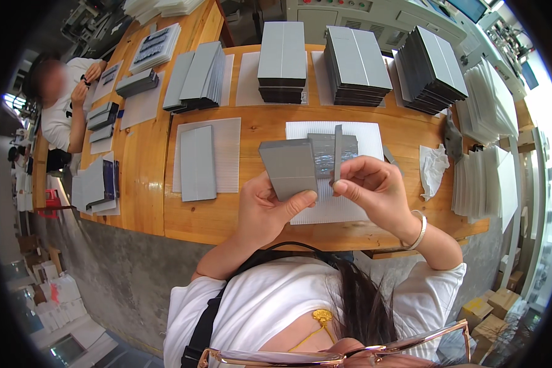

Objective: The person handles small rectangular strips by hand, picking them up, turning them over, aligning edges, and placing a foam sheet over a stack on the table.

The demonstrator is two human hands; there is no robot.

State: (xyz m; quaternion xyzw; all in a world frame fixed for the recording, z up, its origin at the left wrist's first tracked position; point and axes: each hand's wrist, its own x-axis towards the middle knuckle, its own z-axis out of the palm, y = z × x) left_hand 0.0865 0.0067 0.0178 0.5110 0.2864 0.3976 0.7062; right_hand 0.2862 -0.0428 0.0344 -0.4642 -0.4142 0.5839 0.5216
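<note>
My left hand (pixel 257 211) is closed around the lower part of a flat grey rectangular block (pixel 288 161), its thumb across the front lower corner. Between the thumb and fingers of my right hand (pixel 374 191) a thin grey strip (pixel 338 146) stands nearly upright, just right of the block. Behind both lies a group of shiny dark grey strips (pixel 349 147) on a white ribbed sheet (pixel 316 216), partly hidden by the block and strip. Another narrow grey piece (pixel 389 157) shows beyond my right hand.
Several stacks of grey plates (pixel 282 52) line the table's far side. A grey stack (pixel 197 162) lies on a ribbed sheet at left. At right are a crumpled white cloth (pixel 433 172) and white sheets (pixel 481 184). A person (pixel 61 104) works at the far left.
</note>
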